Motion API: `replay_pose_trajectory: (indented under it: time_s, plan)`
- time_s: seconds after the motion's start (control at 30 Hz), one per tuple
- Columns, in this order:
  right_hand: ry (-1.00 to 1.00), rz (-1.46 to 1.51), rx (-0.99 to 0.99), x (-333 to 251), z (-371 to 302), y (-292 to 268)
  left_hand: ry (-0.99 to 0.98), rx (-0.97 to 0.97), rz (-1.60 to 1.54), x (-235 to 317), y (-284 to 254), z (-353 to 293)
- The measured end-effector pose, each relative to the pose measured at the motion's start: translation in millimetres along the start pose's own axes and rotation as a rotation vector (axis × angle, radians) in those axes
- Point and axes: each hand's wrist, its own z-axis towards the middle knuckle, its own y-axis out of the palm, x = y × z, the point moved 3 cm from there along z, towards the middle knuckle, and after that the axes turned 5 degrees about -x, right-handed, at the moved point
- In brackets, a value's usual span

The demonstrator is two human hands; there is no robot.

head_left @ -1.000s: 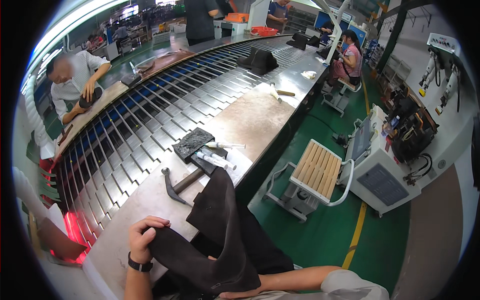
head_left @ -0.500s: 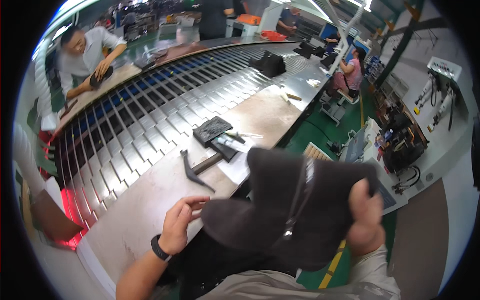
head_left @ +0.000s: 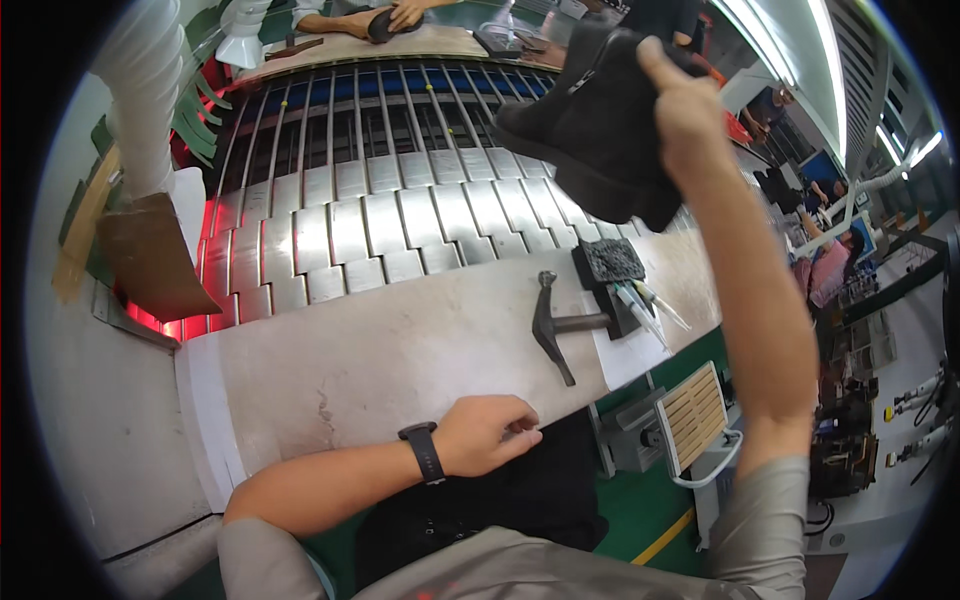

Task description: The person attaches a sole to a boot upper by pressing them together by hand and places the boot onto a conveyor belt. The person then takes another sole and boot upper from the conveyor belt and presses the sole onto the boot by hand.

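Note:
A dark ankle boot (head_left: 610,130) with a side zipper hangs above the far side of the slatted metal conveyor, its toe pointing left. My right hand (head_left: 690,115) is shut on its upper shaft, arm stretched forward. Close to my body, at the table's near edge, my left hand (head_left: 490,435) holds nothing, its fingers loosely bent and apart from the thumb. A hammer (head_left: 552,325) lies on the worktable beyond it. Touching the hammer's handle end is a dark holder with a rough black block (head_left: 612,262) and several pen-like tools (head_left: 640,305).
The slatted conveyor (head_left: 400,215) runs behind the worktable (head_left: 400,350). Across it, a co-worker's hands (head_left: 405,15) work on a dark shoe. White ducts (head_left: 140,110) and a brown cardboard flap (head_left: 155,255) stand at the left. A slatted wooden seat (head_left: 692,420) is at the right.
My right hand has carried the boot from in front of me up and out over the conveyor. My left hand has come away from its toe. The view has turned left.

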Motion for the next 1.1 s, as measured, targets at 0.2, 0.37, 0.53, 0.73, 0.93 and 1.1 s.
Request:
replay_pose_trajectory:
  time_s: [0.2, 0.37, 0.53, 0.73, 0.93, 1.1]
  plan:
    - [-0.146, -0.355, 0.167, 232, 9, 55, 0.061, -0.031, 0.021, 4, 6, 10]
    - [0.061, -0.579, 0.21, 227, -15, 58, 0.065, -0.08, 0.019, 6, 5, 6]
    - [0.207, -0.616, -0.063, 236, -104, 78, 0.022, -0.046, 0.047, 7, -1, 4]
    - [-0.251, -0.956, -0.308, 214, -205, 95, 0.082, -0.013, 0.011, 4, 7, 2]
    - [-0.182, -0.951, -0.307, 213, -214, 94, 0.056, -0.03, 0.014, 15, 7, -3]
    - [-0.203, -0.922, -0.274, 212, -221, 96, 0.055, -0.06, 0.045, 15, 4, -7]
